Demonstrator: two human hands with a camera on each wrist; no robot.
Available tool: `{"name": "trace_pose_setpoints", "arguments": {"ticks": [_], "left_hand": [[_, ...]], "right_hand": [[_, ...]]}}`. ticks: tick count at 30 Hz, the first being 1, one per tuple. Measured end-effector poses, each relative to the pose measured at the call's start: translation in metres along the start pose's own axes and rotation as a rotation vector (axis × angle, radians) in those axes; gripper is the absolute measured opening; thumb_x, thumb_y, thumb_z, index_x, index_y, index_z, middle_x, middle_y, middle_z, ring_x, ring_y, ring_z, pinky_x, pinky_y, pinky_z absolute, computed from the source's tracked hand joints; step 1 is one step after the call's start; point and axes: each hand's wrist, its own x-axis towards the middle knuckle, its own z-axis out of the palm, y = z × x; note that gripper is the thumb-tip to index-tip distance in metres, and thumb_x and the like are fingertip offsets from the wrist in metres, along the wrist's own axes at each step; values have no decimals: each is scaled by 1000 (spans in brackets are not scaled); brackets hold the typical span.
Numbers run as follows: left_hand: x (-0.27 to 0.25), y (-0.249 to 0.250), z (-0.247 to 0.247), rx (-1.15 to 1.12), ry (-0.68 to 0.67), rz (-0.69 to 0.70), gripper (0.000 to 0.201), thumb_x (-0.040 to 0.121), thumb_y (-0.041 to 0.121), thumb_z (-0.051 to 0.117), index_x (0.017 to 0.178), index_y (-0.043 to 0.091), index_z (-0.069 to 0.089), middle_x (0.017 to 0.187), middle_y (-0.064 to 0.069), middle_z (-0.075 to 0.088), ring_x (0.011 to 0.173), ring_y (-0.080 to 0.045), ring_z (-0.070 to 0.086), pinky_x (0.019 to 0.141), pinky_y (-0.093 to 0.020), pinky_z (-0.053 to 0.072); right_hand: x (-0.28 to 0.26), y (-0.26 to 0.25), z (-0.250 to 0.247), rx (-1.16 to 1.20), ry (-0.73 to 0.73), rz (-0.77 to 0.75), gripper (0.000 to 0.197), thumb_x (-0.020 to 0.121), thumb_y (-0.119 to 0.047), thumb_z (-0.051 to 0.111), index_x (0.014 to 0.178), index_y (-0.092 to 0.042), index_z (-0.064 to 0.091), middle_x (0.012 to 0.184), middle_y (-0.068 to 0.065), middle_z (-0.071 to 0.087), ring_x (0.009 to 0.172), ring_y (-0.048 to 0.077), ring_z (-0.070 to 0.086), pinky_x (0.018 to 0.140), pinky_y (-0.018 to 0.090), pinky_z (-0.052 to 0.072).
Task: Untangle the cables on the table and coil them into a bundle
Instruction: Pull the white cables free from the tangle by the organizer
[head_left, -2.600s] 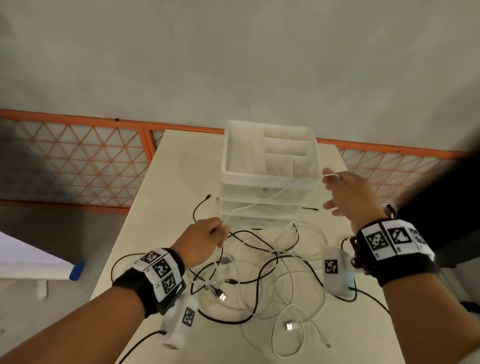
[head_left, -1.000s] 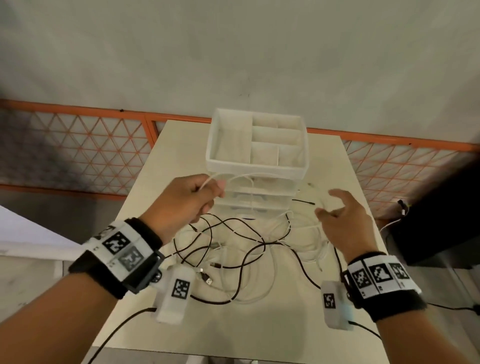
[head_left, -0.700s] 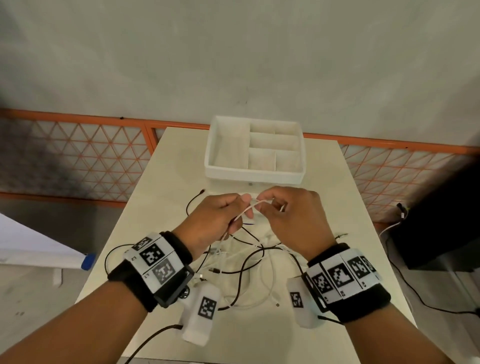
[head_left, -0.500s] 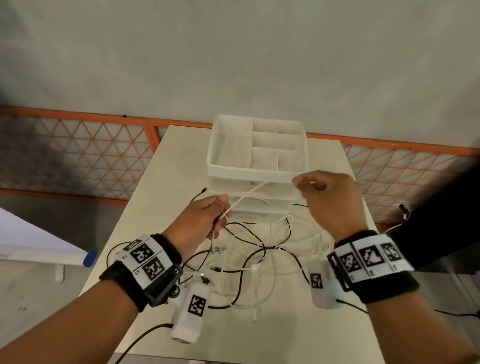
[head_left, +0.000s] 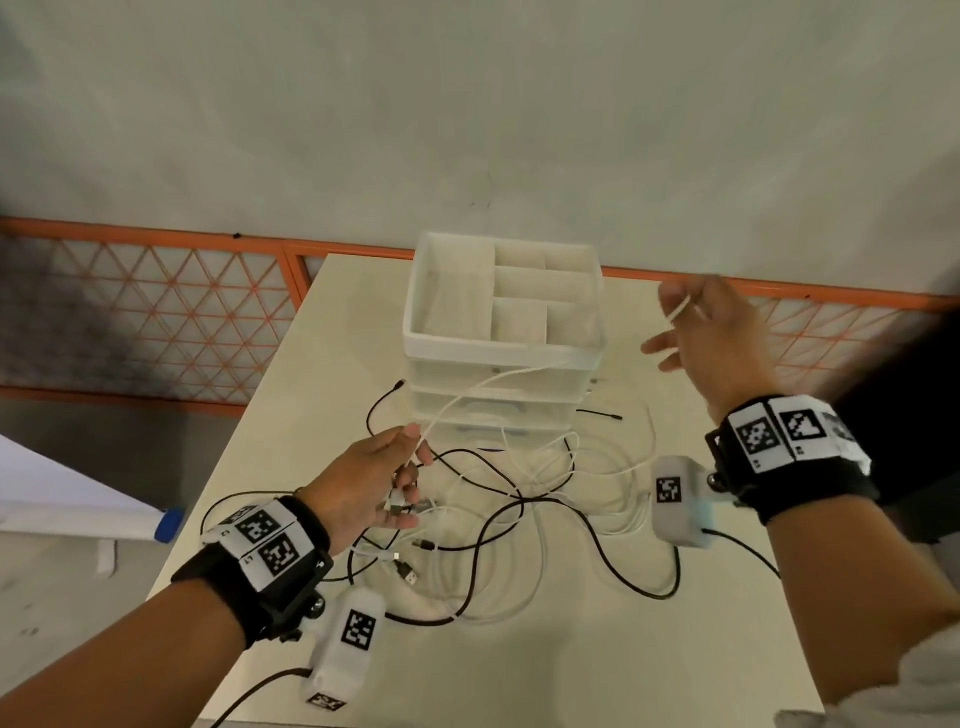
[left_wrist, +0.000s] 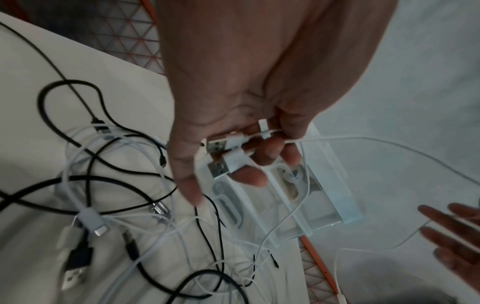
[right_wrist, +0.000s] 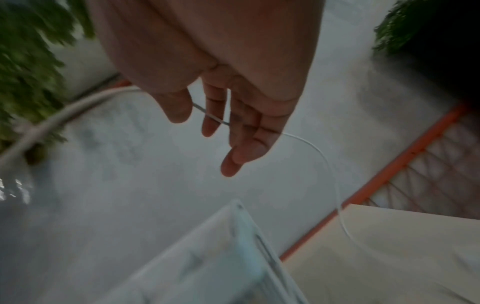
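A tangle of black and white cables (head_left: 519, 514) lies on the beige table (head_left: 322, 374) in front of me. My left hand (head_left: 410, 467) hovers over its left side. It pinches a thin white cable (left_wrist: 363, 142) just behind two white USB plugs (left_wrist: 228, 152) between thumb and fingers. That cable (head_left: 483, 387) rises to the right, past the drawer unit, to my right hand (head_left: 670, 332). The right hand is raised beside the unit with its fingers spread and fairly straight. In the right wrist view the cable (right_wrist: 311, 146) runs loosely across those fingers (right_wrist: 213, 121).
A white drawer organizer (head_left: 504, 343) with an open divided top stands at the back middle of the table. Loose black plugs (left_wrist: 75, 261) and a white plug lie in the tangle. An orange lattice railing (head_left: 156, 312) runs behind the table.
My right hand has swung right and upward away from the left, drawing the white cable out, and its fingers have spread. The left hand has dropped slightly, still pinching the plug end.
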Motion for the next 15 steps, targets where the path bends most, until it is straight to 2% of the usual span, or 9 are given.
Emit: {"name": "trace_pose_setpoints", "arguments": {"ticks": [1, 3, 5, 7, 8, 10, 12, 14, 15], "left_hand": [[0, 0, -1, -29, 15, 12, 36, 99, 46, 46, 88, 16, 62, 64, 1, 38, 62, -16, 46, 62, -34, 49], [0, 4, -2, -58, 56, 52, 34, 100, 42, 47, 89, 14, 62, 64, 1, 33, 56, -13, 37, 51, -26, 34], [0, 10, -3, -23, 73, 111, 32, 102, 37, 46, 90, 11, 62, 63, 2, 30, 53, -12, 30, 46, -22, 24], [0, 18, -1, 44, 57, 166, 33, 103, 34, 44, 90, 10, 62, 62, 2, 28, 51, -11, 25, 43, -20, 19], [-2, 22, 2, 75, 39, 185, 33, 103, 34, 44, 88, 10, 62, 62, 3, 28, 49, -10, 23, 42, -19, 18], [-4, 33, 14, 126, -17, 217, 36, 103, 35, 43, 85, 11, 62, 59, 5, 28, 46, -8, 23, 42, -20, 17], [-8, 44, 30, 151, -91, 256, 38, 103, 37, 42, 85, 11, 63, 60, 6, 31, 48, -9, 27, 43, -21, 18], [-13, 54, 41, 156, -146, 326, 38, 103, 34, 43, 83, 11, 65, 62, 3, 34, 52, -13, 30, 47, -24, 22], [-15, 58, 42, 163, -154, 372, 38, 103, 31, 43, 81, 10, 66, 62, 0, 34, 55, -15, 31, 50, -26, 25]], "right_hand": [[-3, 18, 0, -32, -75, 43, 23, 95, -15, 57, 92, -38, 59, 120, -10, 63, 77, 26, 76, 60, 36, 56], [-14, 56, 2, -191, -247, 174, 47, 87, -3, 60, 112, -42, 60, 123, -5, 63, 80, 24, 75, 70, 43, 61], [-27, 79, 6, -375, -400, 280, 67, 83, -1, 58, 137, -41, 50, 122, -6, 58, 84, 20, 74, 76, 39, 61], [-44, 81, 14, -463, -457, 297, 73, 83, -7, 60, 147, -38, 42, 123, -7, 61, 92, 18, 68, 82, 33, 55], [-53, 73, 21, -438, -475, 260, 74, 83, -11, 65, 148, -39, 40, 116, -5, 65, 92, 15, 65, 84, 30, 52], [-72, 50, 38, -286, -546, 133, 77, 81, -24, 77, 144, -48, 40, 92, -7, 69, 77, 5, 62, 80, 24, 49], [-88, 27, 59, -180, -667, 48, 65, 79, -39, 81, 130, -56, 46, 69, -9, 67, 60, -1, 59, 68, 15, 47], [-94, 21, 77, -237, -663, -21, 24, 84, -41, 76, 104, -44, 63, 51, -12, 58, 51, 1, 55, 59, 15, 41], [-90, 22, 79, -313, -618, -30, 8, 87, -40, 72, 88, -33, 68, 49, -12, 56, 53, 3, 56, 60, 19, 41]]}}
